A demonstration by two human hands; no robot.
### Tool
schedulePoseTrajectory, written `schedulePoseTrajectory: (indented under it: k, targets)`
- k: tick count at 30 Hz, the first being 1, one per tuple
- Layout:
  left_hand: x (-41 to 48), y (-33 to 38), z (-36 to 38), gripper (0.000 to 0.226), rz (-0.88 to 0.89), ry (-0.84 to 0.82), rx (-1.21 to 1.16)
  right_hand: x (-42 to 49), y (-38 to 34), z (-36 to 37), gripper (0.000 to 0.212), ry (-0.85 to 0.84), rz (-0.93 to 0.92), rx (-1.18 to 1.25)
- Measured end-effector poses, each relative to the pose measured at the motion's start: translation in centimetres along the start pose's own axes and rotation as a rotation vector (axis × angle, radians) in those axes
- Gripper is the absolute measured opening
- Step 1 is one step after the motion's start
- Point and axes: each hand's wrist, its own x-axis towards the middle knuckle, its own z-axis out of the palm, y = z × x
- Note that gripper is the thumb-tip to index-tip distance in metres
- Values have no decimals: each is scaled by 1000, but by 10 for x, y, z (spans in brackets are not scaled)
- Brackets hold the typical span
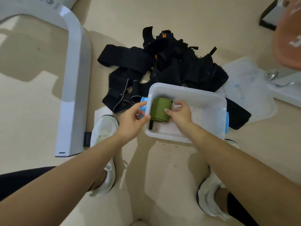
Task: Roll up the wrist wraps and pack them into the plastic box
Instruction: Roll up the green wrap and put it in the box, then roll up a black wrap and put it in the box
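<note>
Right hand (179,114) pinched the rolled green wrap (158,110), down in the plastic box's (203,95) left end. Left hand (132,119) gripped the box rim. Black wraps (162,62) lay piled just behind.

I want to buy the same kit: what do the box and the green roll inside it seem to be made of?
The box looks like milky, semi-clear plastic with a smooth rim. The green roll seems a matte, soft fabric: it lies in layered turns with no shine. The exact fibre cannot be told.
</note>
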Motion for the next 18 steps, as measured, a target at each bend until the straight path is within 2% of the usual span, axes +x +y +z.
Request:
schedulePoseTrajectory:
  k: [5,9,10,14,18]
  targets:
    - [0,-4,2,49,-20,-9,-27,2,6,-1,38,-57,-53,-26]
    - [3,0,-5,45,-11,-33,-31,4,-1,-15,55,-217,-103,-164]
    - [5,1,-8,42,-1,-28,-34,2,-5,-20,54,-226,-146,-223]
    - [25,5,-22,30,-4,68,-9,-7,-29,-48,16,-46,-453,-263]
    - [58,0,-48,34,-8,221,273,3,-61,-65,13,91,-758,-314]
